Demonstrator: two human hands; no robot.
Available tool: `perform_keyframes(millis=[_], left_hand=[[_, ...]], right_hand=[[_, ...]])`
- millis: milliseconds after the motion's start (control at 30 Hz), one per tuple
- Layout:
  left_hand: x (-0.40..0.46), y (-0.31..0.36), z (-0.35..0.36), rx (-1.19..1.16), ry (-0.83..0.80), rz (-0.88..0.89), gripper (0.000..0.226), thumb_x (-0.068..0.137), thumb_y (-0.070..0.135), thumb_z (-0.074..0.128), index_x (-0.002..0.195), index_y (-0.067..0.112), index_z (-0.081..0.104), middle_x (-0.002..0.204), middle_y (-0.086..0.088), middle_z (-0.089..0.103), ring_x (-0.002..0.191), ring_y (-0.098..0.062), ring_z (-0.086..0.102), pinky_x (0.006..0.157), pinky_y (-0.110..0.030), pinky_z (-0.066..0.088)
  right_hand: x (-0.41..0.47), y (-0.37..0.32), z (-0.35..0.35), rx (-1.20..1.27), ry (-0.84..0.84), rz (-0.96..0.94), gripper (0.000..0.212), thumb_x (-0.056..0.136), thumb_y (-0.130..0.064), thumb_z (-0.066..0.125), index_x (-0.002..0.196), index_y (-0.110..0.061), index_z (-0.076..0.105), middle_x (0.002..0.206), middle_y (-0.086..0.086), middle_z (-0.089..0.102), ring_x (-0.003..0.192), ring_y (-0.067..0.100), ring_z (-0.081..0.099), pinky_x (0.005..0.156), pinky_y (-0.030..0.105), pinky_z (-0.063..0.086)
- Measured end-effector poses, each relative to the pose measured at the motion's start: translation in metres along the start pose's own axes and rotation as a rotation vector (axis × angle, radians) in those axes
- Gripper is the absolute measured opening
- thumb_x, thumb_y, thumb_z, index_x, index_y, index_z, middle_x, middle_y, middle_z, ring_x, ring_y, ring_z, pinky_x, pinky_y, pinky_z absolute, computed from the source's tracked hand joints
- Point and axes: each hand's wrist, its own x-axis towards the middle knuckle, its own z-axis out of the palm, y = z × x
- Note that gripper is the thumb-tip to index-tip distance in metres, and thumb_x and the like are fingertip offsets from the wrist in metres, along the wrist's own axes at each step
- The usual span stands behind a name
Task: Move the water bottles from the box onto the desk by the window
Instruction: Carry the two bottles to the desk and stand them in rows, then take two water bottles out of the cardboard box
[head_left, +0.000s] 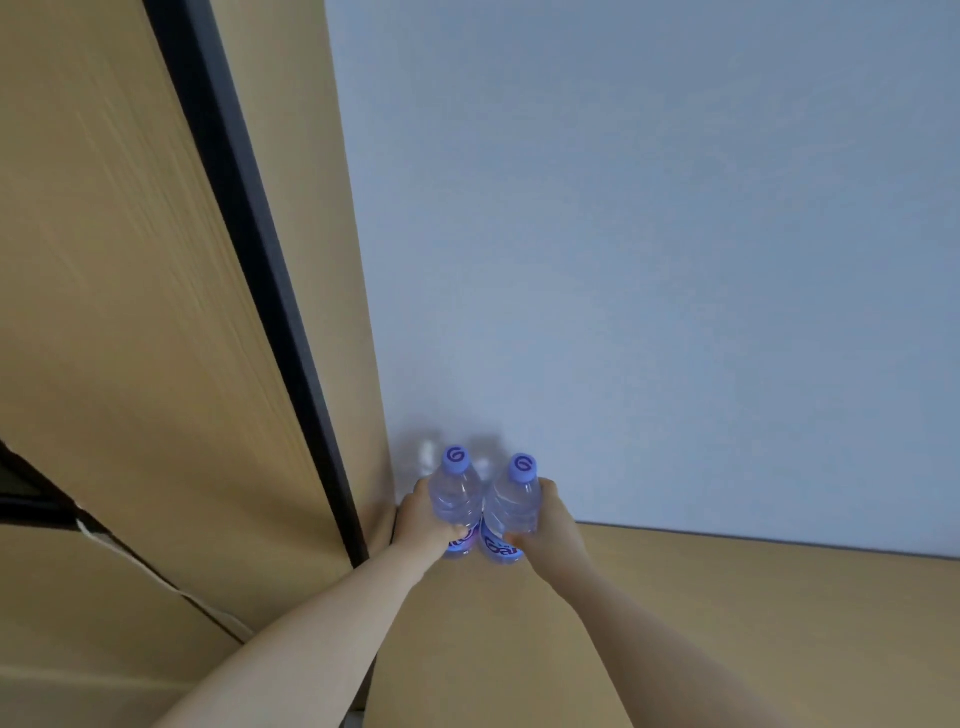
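Note:
Two clear water bottles with purple caps and purple labels stand upright side by side on the wooden desk (727, 623), close to the wall. My left hand (423, 519) is wrapped around the left bottle (457, 493). My right hand (550, 525) is wrapped around the right bottle (514, 501). The two bottles touch each other. Their bases are on or just above the desk top; I cannot tell which. The box is not in view.
A pale blue-grey wall (649, 260) rises right behind the bottles. A tall wooden panel (130, 312) with a black edge strip (270, 291) stands at the left, next to the left bottle. The desk top extends to the right and toward me.

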Motion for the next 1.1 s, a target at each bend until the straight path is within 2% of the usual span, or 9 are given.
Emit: perform_keyframes(millis=[200,333,533,667,733,800,867,967,1100], left_hand=[[0.003,0.004,0.005,-0.016,0.068,0.01,0.02,0.073,0.023,0.065,0.091,0.015,0.063,0.088,-0.004,0.071,0.092,-0.023,0.066,0.084,-0.042,0.054],[0.002,0.004,0.004,-0.032,0.051,0.013,0.026,0.071,0.029,0.062,0.089,0.01,0.062,0.089,-0.012,0.07,0.092,-0.028,0.066,0.083,-0.044,0.054],[-0.006,0.004,0.008,-0.085,0.052,-0.047,0.012,0.073,0.015,0.062,0.084,0.01,0.059,0.076,-0.009,0.061,0.074,-0.017,0.052,0.066,-0.029,0.044],[-0.018,0.002,0.011,-0.06,0.06,-0.074,0.007,0.081,0.008,0.056,0.079,0.013,0.051,0.071,-0.011,0.048,0.069,-0.017,0.042,0.058,-0.026,0.036],[-0.033,0.003,0.011,0.002,0.045,-0.1,0.009,0.08,0.016,0.055,0.075,0.013,0.048,0.067,-0.006,0.046,0.064,-0.019,0.04,0.057,-0.027,0.033],[-0.049,-0.002,0.011,0.04,-0.04,-0.162,0.009,0.09,0.017,0.053,0.081,0.018,0.05,0.073,-0.001,0.05,0.071,-0.016,0.049,0.061,-0.022,0.037],[-0.064,-0.011,0.008,0.09,-0.096,-0.252,0.006,0.093,0.013,0.05,0.092,0.018,0.054,0.085,0.001,0.052,0.082,-0.015,0.051,0.067,-0.02,0.039],[-0.087,-0.031,-0.006,0.148,-0.124,-0.31,0.009,0.093,0.011,0.047,0.097,0.014,0.055,0.097,-0.006,0.057,0.09,-0.021,0.057,0.071,-0.024,0.046],[-0.125,-0.057,-0.044,0.131,-0.127,-0.423,0.018,0.096,0.017,0.04,0.107,0.014,0.055,0.104,-0.006,0.059,0.086,-0.016,0.054,0.068,-0.023,0.042]], right_hand=[[0.008,0.002,-0.004,-0.097,-0.01,-0.043,0.06,0.083,-0.001,0.064,0.134,-0.021,0.04,0.117,0.001,0.042,0.094,0.012,0.051,0.071,0.015,0.041],[0.009,0.004,-0.001,-0.144,-0.006,-0.072,0.056,0.081,0.005,0.056,0.129,-0.02,0.043,0.116,-0.001,0.046,0.099,0.018,0.054,0.082,0.025,0.048],[0.005,0.008,0.005,-0.163,0.029,-0.037,0.048,0.089,0.002,0.055,0.13,-0.011,0.037,0.125,-0.001,0.042,0.095,0.012,0.051,0.07,0.019,0.043],[-0.002,0.005,0.011,-0.166,0.089,0.015,0.047,0.09,-0.007,0.059,0.13,-0.003,0.036,0.126,0.007,0.043,0.1,0.022,0.052,0.079,0.032,0.048],[-0.007,0.006,0.014,-0.152,0.114,0.114,0.039,0.093,-0.015,0.057,0.124,0.0,0.037,0.12,0.01,0.044,0.095,0.024,0.05,0.073,0.032,0.044],[-0.015,0.01,0.02,-0.205,0.043,0.217,0.012,0.095,-0.017,0.049,0.099,-0.008,0.042,0.101,0.008,0.052,0.085,0.024,0.05,0.069,0.029,0.041],[-0.023,0.012,0.031,-0.313,-0.146,0.274,0.009,0.092,-0.016,0.044,0.084,-0.015,0.041,0.085,0.004,0.054,0.077,0.022,0.053,0.066,0.028,0.044],[-0.038,0.001,0.056,-0.435,-0.4,0.302,0.012,0.092,-0.022,0.044,0.092,-0.01,0.044,0.087,0.008,0.058,0.07,0.02,0.056,0.057,0.024,0.045],[-0.058,-0.024,0.106,-0.537,-0.543,0.17,0.021,0.094,-0.027,0.045,0.094,-0.007,0.052,0.083,0.009,0.06,0.073,0.024,0.056,0.062,0.027,0.045]])
